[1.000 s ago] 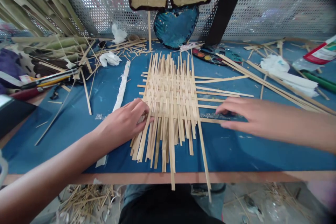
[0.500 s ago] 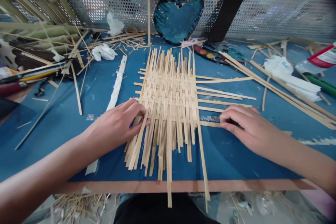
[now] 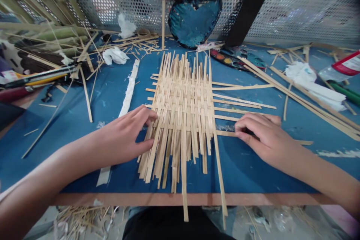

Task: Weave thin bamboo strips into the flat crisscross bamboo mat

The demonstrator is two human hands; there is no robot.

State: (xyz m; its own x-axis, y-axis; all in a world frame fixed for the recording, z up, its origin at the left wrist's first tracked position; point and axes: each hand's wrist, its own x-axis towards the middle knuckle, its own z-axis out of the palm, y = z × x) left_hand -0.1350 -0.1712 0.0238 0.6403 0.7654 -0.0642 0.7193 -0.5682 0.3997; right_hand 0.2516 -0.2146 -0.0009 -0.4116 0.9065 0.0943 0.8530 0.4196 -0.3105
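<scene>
A half-woven mat of pale bamboo strips (image 3: 182, 101) lies in the middle of the blue table (image 3: 84, 127), its loose ends fanning toward me past the front edge. My left hand (image 3: 126, 137) rests on the mat's left edge, thumb and fingertips pinching the loose vertical strips there. My right hand (image 3: 263, 137) lies at the mat's right side with fingers curled, pressing down on a horizontal strip (image 3: 225, 133) that runs into the weave.
Long loose strips (image 3: 295, 90) lie at the right beside white tissue (image 3: 306, 78). A paint palette (image 3: 233, 60), a blue heart-shaped woven piece (image 3: 194, 20) and a black phone (image 3: 244, 15) stand at the back. Bamboo scraps and tools (image 3: 42, 75) crowd the left.
My right hand drew in and curled its fingers onto the horizontal strip. My left hand stays at the mat's left edge, shifting slightly. The view tilted a little.
</scene>
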